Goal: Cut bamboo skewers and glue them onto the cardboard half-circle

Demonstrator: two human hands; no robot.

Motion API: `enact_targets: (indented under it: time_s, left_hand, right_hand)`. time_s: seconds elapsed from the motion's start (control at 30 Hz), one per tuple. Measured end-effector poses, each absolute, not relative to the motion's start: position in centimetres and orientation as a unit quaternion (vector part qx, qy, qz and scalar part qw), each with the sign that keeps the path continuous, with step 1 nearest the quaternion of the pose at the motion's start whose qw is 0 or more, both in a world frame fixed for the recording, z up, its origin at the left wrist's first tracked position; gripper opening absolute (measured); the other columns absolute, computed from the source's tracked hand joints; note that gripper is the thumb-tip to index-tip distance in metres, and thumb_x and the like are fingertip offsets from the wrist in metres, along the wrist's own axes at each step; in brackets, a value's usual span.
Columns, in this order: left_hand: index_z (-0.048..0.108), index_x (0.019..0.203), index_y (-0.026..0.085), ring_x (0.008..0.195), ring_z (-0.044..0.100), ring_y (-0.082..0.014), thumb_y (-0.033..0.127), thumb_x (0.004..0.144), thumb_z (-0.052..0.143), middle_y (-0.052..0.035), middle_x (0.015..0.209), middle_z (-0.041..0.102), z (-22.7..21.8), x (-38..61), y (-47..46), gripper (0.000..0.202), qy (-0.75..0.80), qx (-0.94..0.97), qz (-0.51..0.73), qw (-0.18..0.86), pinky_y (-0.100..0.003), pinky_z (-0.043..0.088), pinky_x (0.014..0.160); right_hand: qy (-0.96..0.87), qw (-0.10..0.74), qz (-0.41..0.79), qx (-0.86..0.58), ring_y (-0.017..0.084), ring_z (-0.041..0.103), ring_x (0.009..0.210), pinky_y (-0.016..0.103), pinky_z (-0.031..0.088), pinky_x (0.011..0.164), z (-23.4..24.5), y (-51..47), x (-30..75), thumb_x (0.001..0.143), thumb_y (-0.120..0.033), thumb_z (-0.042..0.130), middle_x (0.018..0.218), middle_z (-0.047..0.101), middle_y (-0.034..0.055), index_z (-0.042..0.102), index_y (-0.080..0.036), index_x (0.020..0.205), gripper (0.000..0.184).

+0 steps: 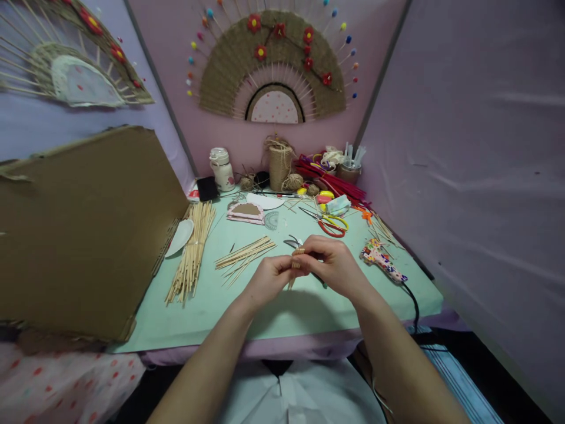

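Close together over the middle of the table, my left hand (271,281) and my right hand (331,259) both pinch a small bunch of thin wooden sticks (292,283). The stick ends show between the fingertips and below them; the rest is covered by my fingers. Partly hidden behind my hands lies a cutting tool (290,242) with metal jaws and a dark handle. Left of my left hand, a loose pile of thin sticks (242,254) rests on the table. A larger tied bundle of sticks (190,256) lies farther left.
Scissors (331,226) with red and yellow handles lie beyond my hands. A patterned glue gun (383,262) with a black cord is at the right. Twine (280,168), a white bottle (222,171) and red strips stand behind. A large cardboard sheet (88,235) blocks the left side.
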State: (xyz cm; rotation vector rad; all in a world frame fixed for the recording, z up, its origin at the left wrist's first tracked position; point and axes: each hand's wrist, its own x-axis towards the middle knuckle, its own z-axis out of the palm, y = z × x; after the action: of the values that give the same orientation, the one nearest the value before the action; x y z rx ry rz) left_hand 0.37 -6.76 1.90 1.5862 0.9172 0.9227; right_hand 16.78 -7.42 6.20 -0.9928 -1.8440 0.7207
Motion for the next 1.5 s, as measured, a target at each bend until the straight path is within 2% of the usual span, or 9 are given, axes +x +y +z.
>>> enact_targets:
  time_s: [0.2,0.4,0.53,0.7,0.83,1.1,1.5]
  left_hand:
    - [0.074,0.080,0.016,0.075,0.061,-0.0145,0.031,0.079,0.066,-0.0002,0.077,0.070,1.8,0.2,-6.5,0.017,0.372,0.683,0.398,0.487,-0.022,0.046,0.070]
    - [0.072,0.082,0.016,0.073,0.058,-0.0142,0.031,0.078,0.066,0.0010,0.074,0.067,1.5,0.3,-6.5,0.017,0.398,0.682,0.399,0.467,-0.023,0.046,0.068]
    - [0.068,0.088,0.016,0.076,0.061,-0.0143,0.022,0.080,0.060,-0.0004,0.082,0.068,1.2,0.0,-6.6,0.013,0.389,0.682,0.370,0.497,-0.024,0.048,0.070]
    - [0.067,0.093,0.018,0.089,0.065,-0.0166,0.010,0.076,0.054,-0.0021,0.094,0.072,-0.2,-0.7,-6.4,0.022,0.379,0.733,0.306,0.475,-0.026,0.050,0.080]
    - [0.070,0.093,0.018,0.091,0.067,-0.0182,0.013,0.080,0.052,-0.0034,0.096,0.073,-1.2,-1.1,-6.0,0.022,0.374,0.763,0.257,0.460,-0.029,0.051,0.084]
    - [0.070,0.096,0.019,0.093,0.067,-0.0181,0.018,0.083,0.052,-0.0030,0.097,0.074,-1.8,-1.4,-5.9,0.022,0.362,0.779,0.267,0.436,-0.029,0.051,0.086]
    - [0.071,0.093,0.019,0.088,0.068,-0.0176,0.014,0.082,0.053,-0.0031,0.093,0.074,-2.1,-1.2,-6.5,0.022,0.363,0.771,0.288,0.438,-0.028,0.051,0.081]
  right_hand:
    - [-0.742,0.451,0.317,-0.381,0.016,0.061,0.076,0.028,0.047,0.068,6.6,-7.3,16.6,0.082,-0.021,0.065,0.079,0.067,0.0037,0.070,-0.019,0.080,0.006]
    - [-0.743,0.441,0.315,-0.393,0.015,0.060,0.075,0.027,0.046,0.068,6.0,-7.0,16.4,0.085,-0.020,0.061,0.079,0.065,0.0026,0.067,-0.019,0.078,0.010]
    - [-0.740,0.447,0.306,-0.399,0.015,0.060,0.075,0.027,0.046,0.068,5.7,-6.9,16.4,0.085,-0.020,0.061,0.079,0.064,0.0027,0.067,-0.019,0.079,0.009]
    - [-0.739,0.453,0.301,-0.398,0.015,0.060,0.075,0.027,0.046,0.068,5.6,-6.8,16.3,0.085,-0.021,0.063,0.079,0.064,0.0027,0.067,-0.019,0.078,0.007]
    - [-0.747,0.451,0.289,-0.393,0.015,0.059,0.074,0.027,0.045,0.066,5.6,-6.7,16.2,0.085,-0.021,0.063,0.078,0.063,0.0025,0.065,-0.019,0.076,0.010]
    - [-0.756,0.446,0.280,-0.389,0.015,0.059,0.074,0.027,0.044,0.066,5.7,-6.7,16.1,0.086,-0.022,0.063,0.078,0.064,0.0022,0.065,-0.020,0.078,0.008]
    - [-0.751,0.447,0.293,-0.388,0.015,0.059,0.074,0.028,0.045,0.066,5.7,-7.1,16.2,0.086,-0.024,0.061,0.079,0.063,0.0030,0.065,-0.019,0.078,0.010]
